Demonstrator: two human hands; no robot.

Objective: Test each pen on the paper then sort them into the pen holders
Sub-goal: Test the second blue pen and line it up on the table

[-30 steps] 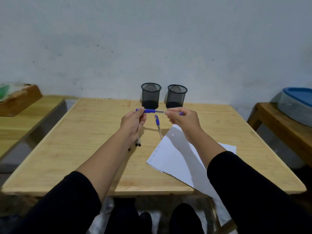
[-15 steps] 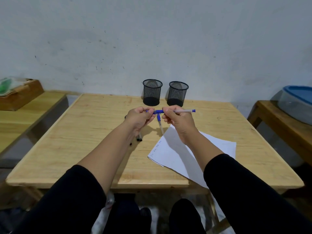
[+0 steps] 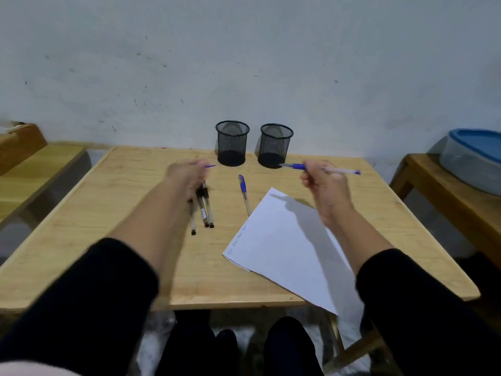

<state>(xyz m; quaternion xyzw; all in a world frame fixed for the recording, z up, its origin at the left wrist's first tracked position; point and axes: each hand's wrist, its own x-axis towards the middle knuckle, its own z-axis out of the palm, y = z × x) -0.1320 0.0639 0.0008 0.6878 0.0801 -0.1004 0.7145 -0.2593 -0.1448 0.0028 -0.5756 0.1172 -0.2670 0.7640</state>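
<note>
My right hand (image 3: 325,183) grips an uncapped blue pen (image 3: 339,170), its tip pointing left toward the right mesh holder (image 3: 275,145). My left hand (image 3: 185,173), blurred, pinches the pen's blue cap (image 3: 210,166) just left of the left mesh holder (image 3: 232,143). Both black holders look empty. A second blue pen (image 3: 243,192) lies capped on the table between my hands. Three black pens (image 3: 203,213) lie side by side under my left wrist. The white paper (image 3: 284,248) lies below my right hand, with faint blue scribbles near its left corner.
The wooden table (image 3: 122,226) stands against a pale wall. A wooden bench with a box (image 3: 19,143) is at the left. At the right, another bench carries a clear tub with a blue lid (image 3: 474,156). The paper overhangs the table's front edge.
My hands have pulled apart: the cap came off with the left hand, moving left, and the right hand carried the bare pen to the right.
</note>
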